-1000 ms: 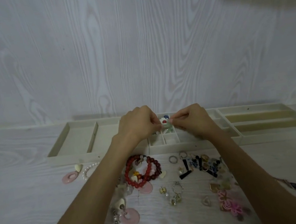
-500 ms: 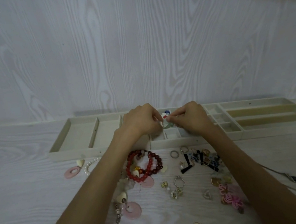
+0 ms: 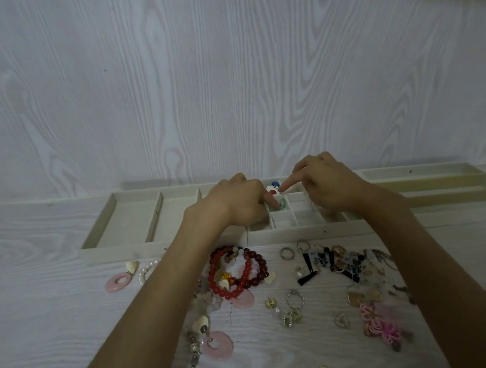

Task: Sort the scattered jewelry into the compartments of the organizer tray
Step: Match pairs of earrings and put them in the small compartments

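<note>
The cream organizer tray (image 3: 164, 249) lies along the wall, and both hands hover over its small middle compartments. My left hand (image 3: 235, 205) is curled knuckles-up, its index fingertip down in a cell beside a small green piece (image 3: 282, 205); whether it pinches the piece is hidden. My right hand (image 3: 328, 186) stretches its index finger to the small red, white and blue pieces (image 3: 273, 188) in the cell behind. Scattered jewelry lies in front of the tray: red bead bracelets (image 3: 238, 272), silver rings (image 3: 287, 253), black earrings (image 3: 308, 268).
More pieces lie on the white wood surface: a pink ring pendant (image 3: 118, 282) at left, another pink ring (image 3: 218, 344) near my left forearm, and a pink flower piece (image 3: 381, 324) at right. The wood-grain wall (image 3: 221, 78) rises just behind the tray.
My hands, which together pinched a small piece over the middle cells, have drawn apart. The left fingertip has dropped into a cell, and the right index finger now points out straight.
</note>
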`<state>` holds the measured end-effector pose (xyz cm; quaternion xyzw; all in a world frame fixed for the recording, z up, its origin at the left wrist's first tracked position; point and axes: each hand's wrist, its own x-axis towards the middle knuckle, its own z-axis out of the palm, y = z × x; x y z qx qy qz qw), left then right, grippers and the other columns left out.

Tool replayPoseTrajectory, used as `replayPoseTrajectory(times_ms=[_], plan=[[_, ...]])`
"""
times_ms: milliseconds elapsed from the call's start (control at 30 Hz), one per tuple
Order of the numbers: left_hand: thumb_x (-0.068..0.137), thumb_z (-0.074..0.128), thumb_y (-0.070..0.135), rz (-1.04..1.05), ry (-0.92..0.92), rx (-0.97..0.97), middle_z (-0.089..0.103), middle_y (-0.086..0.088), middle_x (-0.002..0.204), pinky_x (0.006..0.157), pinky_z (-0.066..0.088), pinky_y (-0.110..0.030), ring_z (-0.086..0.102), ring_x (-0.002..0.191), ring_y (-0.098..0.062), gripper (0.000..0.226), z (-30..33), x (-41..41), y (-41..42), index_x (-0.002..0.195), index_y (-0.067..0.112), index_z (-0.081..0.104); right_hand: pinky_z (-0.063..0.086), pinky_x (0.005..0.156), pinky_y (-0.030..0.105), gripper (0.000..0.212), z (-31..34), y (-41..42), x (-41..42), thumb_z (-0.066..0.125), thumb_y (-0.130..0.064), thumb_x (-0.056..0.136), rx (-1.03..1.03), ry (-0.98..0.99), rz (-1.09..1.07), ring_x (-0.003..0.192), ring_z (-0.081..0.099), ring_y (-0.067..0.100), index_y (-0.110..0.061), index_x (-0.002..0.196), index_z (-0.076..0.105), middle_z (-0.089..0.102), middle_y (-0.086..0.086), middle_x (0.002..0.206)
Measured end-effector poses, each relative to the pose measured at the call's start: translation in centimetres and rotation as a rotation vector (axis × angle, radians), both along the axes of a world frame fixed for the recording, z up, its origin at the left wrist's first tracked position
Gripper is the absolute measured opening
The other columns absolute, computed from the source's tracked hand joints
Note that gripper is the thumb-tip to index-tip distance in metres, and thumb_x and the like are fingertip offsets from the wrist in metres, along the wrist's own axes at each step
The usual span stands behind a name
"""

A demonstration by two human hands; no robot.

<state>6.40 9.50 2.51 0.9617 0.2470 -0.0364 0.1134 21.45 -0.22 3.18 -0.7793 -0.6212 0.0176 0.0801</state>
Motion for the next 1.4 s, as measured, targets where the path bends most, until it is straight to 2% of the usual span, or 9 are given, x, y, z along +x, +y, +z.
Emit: replayPoseTrajectory(times_ms=[133,333,500,633,767,967,1267,1400], plan=[[0.093,0.044,0.021,-0.004,0.023,0.035,0.045,0.005,0.138,0.092,0.031,-0.031,0.032,0.121,-0.019,0.041,0.0,-0.1,-0.1,0.128,0.039,0.056,0.027,0.104,0.038,0.051,-0.6,0.1,-0.9,0.038,-0.002,0.093,-0.013,-0.056,0.013,0.131,0.027,0.022,-0.038,0.125,0.057,0.038,0.001,0.144],[0.097,0.043,0.023,0.006,0.055,0.081,0.040,-0.001,0.126,0.091,0.029,-0.030,0.031,0.115,-0.021,0.039,0.4,-0.3,-0.5,0.130,0.039,0.052,0.029,0.103,0.037,0.053,-1.8,0.5,-1.5,0.037,-0.003,0.093,-0.072,-0.091,0.039,0.128,0.030,0.025,-0.037,0.131,0.052,0.038,0.005,0.142],[0.095,0.044,0.022,0.018,0.027,0.110,0.043,0.000,0.122,0.085,0.028,-0.029,0.032,0.109,-0.018,0.039,0.5,-0.3,-0.6,0.128,0.042,0.054,0.028,0.101,0.036,0.047,-1.5,0.4,-1.0,0.040,-0.007,0.094,-0.005,-0.132,-0.011,0.130,0.030,0.022,-0.038,0.127,0.055,0.040,0.001,0.141],[0.096,0.043,0.024,0.029,0.014,0.142,0.044,0.000,0.123,0.084,0.028,-0.029,0.034,0.113,-0.020,0.037,0.3,-0.1,-0.8,0.127,0.042,0.055,0.029,0.099,0.035,0.048,-1.5,0.3,-1.1,0.039,-0.005,0.094,0.014,-0.103,0.005,0.127,0.034,0.021,-0.035,0.126,0.057,0.044,0.001,0.137],[0.095,0.044,0.025,0.029,0.002,0.130,0.045,0.000,0.123,0.081,0.028,-0.028,0.035,0.112,-0.020,0.037,0.2,-0.1,-0.6,0.127,0.041,0.055,0.029,0.097,0.035,0.046,-0.7,0.1,-0.8,0.041,-0.001,0.092,0.089,-0.083,-0.040,0.122,0.038,0.021,-0.034,0.114,0.065,0.050,0.001,0.132],[0.095,0.047,0.026,0.032,-0.040,0.164,0.046,-0.001,0.123,0.082,0.028,-0.029,0.036,0.112,-0.020,0.035,-0.1,-0.2,-0.4,0.126,0.040,0.055,0.029,0.099,0.037,0.042,-0.5,-0.1,-1.1,0.043,-0.004,0.092,0.016,-0.085,-0.034,0.124,0.037,0.021,-0.035,0.107,0.068,0.049,0.001,0.133],[0.094,0.046,0.019,0.023,-0.014,0.102,0.045,-0.002,0.125,0.084,0.029,-0.030,0.035,0.112,-0.020,0.040,-0.4,-0.2,-0.1,0.128,0.037,0.054,0.030,0.096,0.036,0.042,-0.2,-0.3,-1.2,0.043,-0.003,0.091,0.004,-0.060,-0.038,0.121,0.039,0.022,-0.033,0.108,0.068,0.052,0.003,0.130],[0.095,0.048,0.021,0.051,-0.154,-0.015,0.048,-0.004,0.124,0.094,0.038,-0.036,0.039,0.113,-0.023,0.036,0.8,-1.1,-0.2,0.128,0.032,0.056,0.034,0.094,0.037,0.039,1.0,-1.1,-1.2,0.042,-0.007,0.093,0.161,0.011,-0.024,0.119,0.044,0.023,-0.031,0.106,0.069,0.057,0.003,0.125]])
